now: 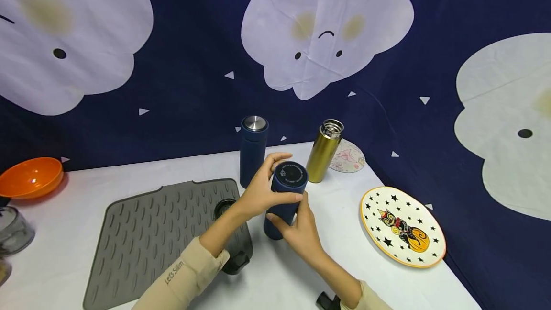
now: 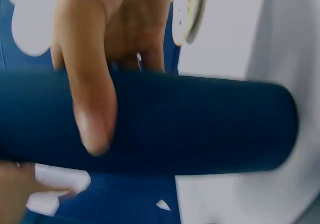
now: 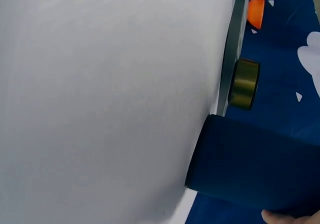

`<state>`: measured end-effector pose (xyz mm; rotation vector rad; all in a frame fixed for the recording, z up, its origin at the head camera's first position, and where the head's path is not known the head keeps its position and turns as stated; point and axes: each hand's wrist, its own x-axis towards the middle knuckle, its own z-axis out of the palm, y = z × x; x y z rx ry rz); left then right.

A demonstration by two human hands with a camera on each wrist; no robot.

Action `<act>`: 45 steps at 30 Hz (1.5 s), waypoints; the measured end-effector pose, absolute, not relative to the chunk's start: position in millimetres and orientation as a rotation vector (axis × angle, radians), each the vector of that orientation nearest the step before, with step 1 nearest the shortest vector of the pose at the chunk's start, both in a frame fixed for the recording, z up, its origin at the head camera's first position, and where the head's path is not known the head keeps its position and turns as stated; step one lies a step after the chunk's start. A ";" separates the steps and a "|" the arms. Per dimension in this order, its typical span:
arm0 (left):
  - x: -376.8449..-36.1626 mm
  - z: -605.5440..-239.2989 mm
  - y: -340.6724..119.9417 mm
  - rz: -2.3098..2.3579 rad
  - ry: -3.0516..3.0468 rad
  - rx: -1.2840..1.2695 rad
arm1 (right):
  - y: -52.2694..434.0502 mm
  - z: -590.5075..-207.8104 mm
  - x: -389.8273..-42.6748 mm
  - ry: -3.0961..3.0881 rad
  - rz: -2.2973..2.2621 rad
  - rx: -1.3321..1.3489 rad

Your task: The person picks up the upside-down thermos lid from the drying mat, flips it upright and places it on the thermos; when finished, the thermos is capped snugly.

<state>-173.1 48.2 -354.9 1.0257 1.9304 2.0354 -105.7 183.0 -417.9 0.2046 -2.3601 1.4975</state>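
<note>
Head view
Flask in hand: a dark blue flask (image 1: 285,198) is held near the middle of the white table (image 1: 86,185), tilted so its capped top faces the camera, its lower end at or just above the table top; which cannot be told.
Left hand (image 1: 260,190): its fingers and thumb are curled around the upper part of the flask, just under the cap.
Right hand (image 1: 301,233): the lower body of the flask is gripped from the near side.
Second blue flask (image 1: 253,149): stood upright just behind the held one, with a silver lid.
Gold flask (image 1: 325,157): upright to the right of it, its mouth uncovered.
Drying mat (image 1: 155,238): a grey ribbed mat is laid left of the hands.
Plate (image 1: 402,226): a star-and-cat plate is set to the right, well apart from the flasks.
Orange bowl (image 1: 30,177): placed at the far left edge of the table.

Left wrist view
Flask (image 2: 190,126): seen across the picture as a dark blue cylinder.
Thumb (image 2: 87,83): pressed across its side, with the other fingers wrapped behind.

Right wrist view
Flask (image 3: 255,166): its blue body is seen against the table (image 3: 100,98).
Fingertip (image 3: 287,216): touching the flask at the bottom edge.
Gold flask (image 3: 243,83): seen beyond, with the orange bowl (image 3: 256,12) further off.
</note>
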 end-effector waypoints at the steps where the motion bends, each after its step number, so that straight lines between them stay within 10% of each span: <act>1: -173.5 -355.0 47.5 2.067 1.832 1.030 | 183.0 -417.8 -105.8 -2.359 1.514 0.197; 20: -172.5 -353.2 50.1 2.016 2.035 0.912 | 182.9 -417.9 -106.2 -2.362 1.512 0.216; 45: -213.3 -351.8 32.0 1.697 1.188 1.391 | 179.9 -413.0 -98.8 -2.433 1.466 0.296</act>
